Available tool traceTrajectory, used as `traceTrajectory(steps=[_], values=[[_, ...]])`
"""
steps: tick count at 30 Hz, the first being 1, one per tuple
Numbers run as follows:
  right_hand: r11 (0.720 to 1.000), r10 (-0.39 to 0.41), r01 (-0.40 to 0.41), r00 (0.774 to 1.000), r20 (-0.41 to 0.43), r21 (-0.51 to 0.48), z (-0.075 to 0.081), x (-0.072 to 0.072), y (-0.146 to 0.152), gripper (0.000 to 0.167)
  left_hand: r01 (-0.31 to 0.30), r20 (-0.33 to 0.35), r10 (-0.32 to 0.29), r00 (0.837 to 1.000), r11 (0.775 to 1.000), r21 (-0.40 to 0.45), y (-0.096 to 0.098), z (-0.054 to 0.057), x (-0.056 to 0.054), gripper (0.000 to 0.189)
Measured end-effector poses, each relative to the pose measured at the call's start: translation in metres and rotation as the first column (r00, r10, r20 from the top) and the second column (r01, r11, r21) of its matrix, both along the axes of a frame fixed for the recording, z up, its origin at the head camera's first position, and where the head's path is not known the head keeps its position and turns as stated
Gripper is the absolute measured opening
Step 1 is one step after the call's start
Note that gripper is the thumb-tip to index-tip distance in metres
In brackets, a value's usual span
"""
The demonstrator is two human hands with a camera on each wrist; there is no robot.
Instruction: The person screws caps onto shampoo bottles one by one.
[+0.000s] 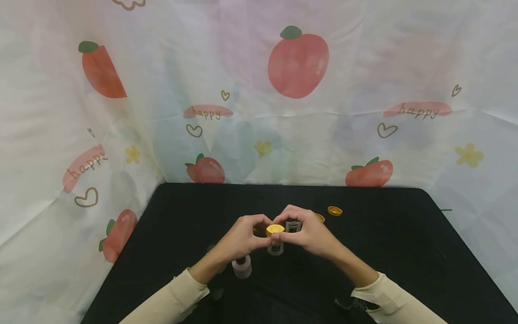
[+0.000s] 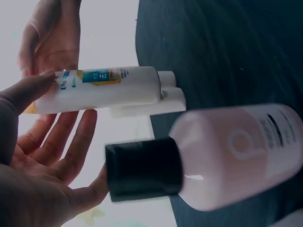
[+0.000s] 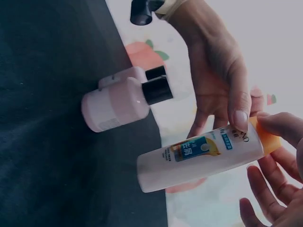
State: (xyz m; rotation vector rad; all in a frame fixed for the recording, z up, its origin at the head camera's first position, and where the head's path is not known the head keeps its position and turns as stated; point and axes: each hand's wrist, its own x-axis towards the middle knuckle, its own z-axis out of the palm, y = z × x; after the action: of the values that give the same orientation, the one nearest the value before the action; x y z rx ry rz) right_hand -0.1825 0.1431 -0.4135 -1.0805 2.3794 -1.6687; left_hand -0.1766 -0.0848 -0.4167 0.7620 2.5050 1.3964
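Note:
A white shampoo bottle (image 3: 199, 156) with a yellow cap (image 1: 275, 230) is held upright between both hands, clear of the table in the wrist views. My left hand (image 1: 242, 236) grips its upper body, the thumb lying over the label just below the cap. My right hand (image 1: 310, 231) pinches the cap between thumb and fingers; its other fingers spread apart. The cap looks closed. Behind the right hand stands another white bottle (image 1: 293, 227), mostly covered. Close under my left wrist is a pink bottle (image 2: 241, 156) with a black cap.
A second pink bottle (image 3: 122, 75) stands beside the first, largely hidden by the left forearm in the head view. Two round yellow tops show beyond the right hand, the farther yellow top (image 1: 335, 210) in full. The black table (image 1: 396, 234) meets a printed curtain (image 1: 251, 148) at the back.

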Motion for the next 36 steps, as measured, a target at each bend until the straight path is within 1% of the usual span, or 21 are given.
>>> traceTrajectory(steps=[4,9,14,20,25,31,36], values=[[1.000,0.001,-0.001,1.000,-0.021,-0.005,-0.009,0.002,-0.004,0.023,0.020,-0.025,-0.021,0.999,0.998,-0.054,-0.005,-0.005,0.000,0.017],[1.000,-0.001,0.001,1.000,-0.028,0.001,-0.018,0.004,-0.009,0.021,0.070,-0.047,-0.076,0.996,0.991,-0.116,-0.010,-0.008,-0.001,0.019],[1.000,-0.001,0.002,1.000,-0.025,0.005,-0.027,0.007,-0.013,0.020,0.123,-0.034,-0.130,0.991,0.980,-0.160,-0.014,-0.012,-0.003,0.018],[1.000,-0.001,0.001,1.000,0.008,0.015,-0.035,0.011,-0.016,0.018,0.171,-0.010,-0.176,0.984,0.969,-0.180,-0.017,-0.016,-0.005,0.014],[1.000,0.012,-0.012,0.999,0.032,0.003,-0.039,0.012,-0.018,0.018,0.193,-0.003,-0.197,0.980,0.961,-0.197,-0.019,-0.018,-0.006,0.012],[1.000,0.010,-0.010,1.000,0.029,-0.007,-0.044,0.014,-0.020,0.020,0.210,-0.011,-0.219,0.976,0.947,-0.245,-0.019,-0.020,-0.007,0.015],[1.000,0.005,-0.005,1.000,0.025,-0.001,-0.049,0.015,-0.022,0.020,0.212,-0.006,-0.222,0.975,0.937,-0.278,-0.019,-0.021,-0.006,0.015]])
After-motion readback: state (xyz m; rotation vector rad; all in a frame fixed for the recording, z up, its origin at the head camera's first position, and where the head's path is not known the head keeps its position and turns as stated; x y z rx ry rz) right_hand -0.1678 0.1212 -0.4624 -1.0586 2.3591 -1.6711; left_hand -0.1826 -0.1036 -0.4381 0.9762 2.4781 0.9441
